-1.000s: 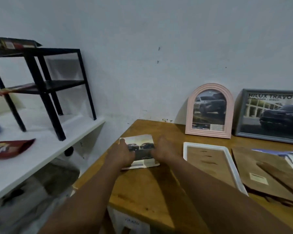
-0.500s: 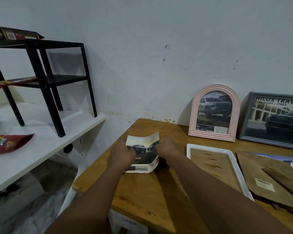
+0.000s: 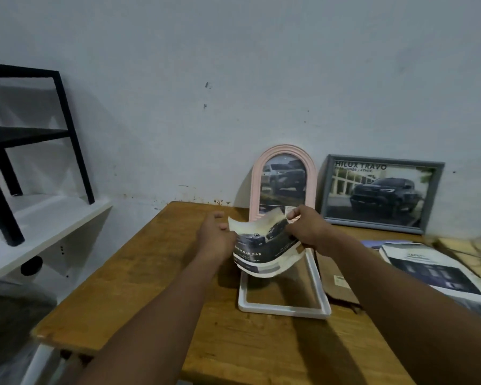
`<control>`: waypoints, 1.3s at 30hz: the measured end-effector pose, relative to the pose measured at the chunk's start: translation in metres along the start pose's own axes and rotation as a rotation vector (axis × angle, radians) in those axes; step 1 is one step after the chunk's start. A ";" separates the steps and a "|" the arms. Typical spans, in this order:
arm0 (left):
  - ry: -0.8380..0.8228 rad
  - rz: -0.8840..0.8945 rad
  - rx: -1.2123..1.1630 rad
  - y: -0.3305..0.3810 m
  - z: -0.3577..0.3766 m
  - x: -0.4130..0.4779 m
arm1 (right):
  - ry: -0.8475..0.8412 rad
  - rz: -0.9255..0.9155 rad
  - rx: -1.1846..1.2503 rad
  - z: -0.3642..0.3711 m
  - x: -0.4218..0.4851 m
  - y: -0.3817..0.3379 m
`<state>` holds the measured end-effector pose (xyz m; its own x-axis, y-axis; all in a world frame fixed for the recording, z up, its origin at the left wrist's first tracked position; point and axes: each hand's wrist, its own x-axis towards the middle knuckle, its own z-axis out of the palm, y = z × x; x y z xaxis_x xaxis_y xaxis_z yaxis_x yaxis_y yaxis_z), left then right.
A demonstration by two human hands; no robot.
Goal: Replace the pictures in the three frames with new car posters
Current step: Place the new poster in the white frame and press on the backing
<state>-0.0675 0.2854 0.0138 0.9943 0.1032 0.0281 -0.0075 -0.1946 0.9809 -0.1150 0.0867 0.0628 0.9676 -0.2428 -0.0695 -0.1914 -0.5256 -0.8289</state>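
Poster (image 3: 264, 248) is up off the worktop (image 3: 150, 273) now; half a second back it was only starting to lift nearer the left edge. It has been carried right and hangs over the far end of the white frame (image 3: 283, 309).

- Left hand (image 3: 215, 240): fingers curled round the poster's left edge, gripping it.
- Right hand (image 3: 307, 230): pinching the poster's upper right edge between thumb and fingers.
- Poster sags and curls between the two hands, printed side towards me. Dark cars across the middle, white band with text at the bottom. Its lower edge hangs just above the frame; I can't tell whether it touches.
- White frame lies flat about mid-worktop, with wood showing through its opening.
- Pink frame (image 3: 256, 176), arched, stands at the back edge against the wall, a car picture in it. The poster and right hand cover its foot.
- Grey frame (image 3: 383, 159) stands at the back edge just right of the pink one, with a dark truck picture headed "HILUX TRAVO".
- Cardboard backing (image 3: 336, 279) lies flat just right of the white frame.
- Printed sheets (image 3: 433, 268) lie near the right edge.
- Black rack (image 3: 75, 151) stands on a white shelf (image 3: 39, 226), left of the worktop.
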 end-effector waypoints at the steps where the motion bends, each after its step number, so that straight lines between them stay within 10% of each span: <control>1: -0.032 0.006 0.004 0.001 0.009 -0.003 | -0.011 0.027 -0.009 -0.011 -0.002 0.010; 20: -0.248 0.262 0.517 -0.040 0.021 -0.009 | -0.069 -0.080 -0.847 -0.002 -0.016 0.053; 39: -0.245 0.613 0.771 -0.055 0.020 -0.022 | -0.113 -0.217 -0.859 0.013 -0.016 0.069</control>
<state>-0.0873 0.2745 -0.0445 0.8372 -0.4118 0.3599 -0.5391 -0.7320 0.4166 -0.1414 0.0654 -0.0005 0.9987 -0.0087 -0.0509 -0.0154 -0.9912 -0.1317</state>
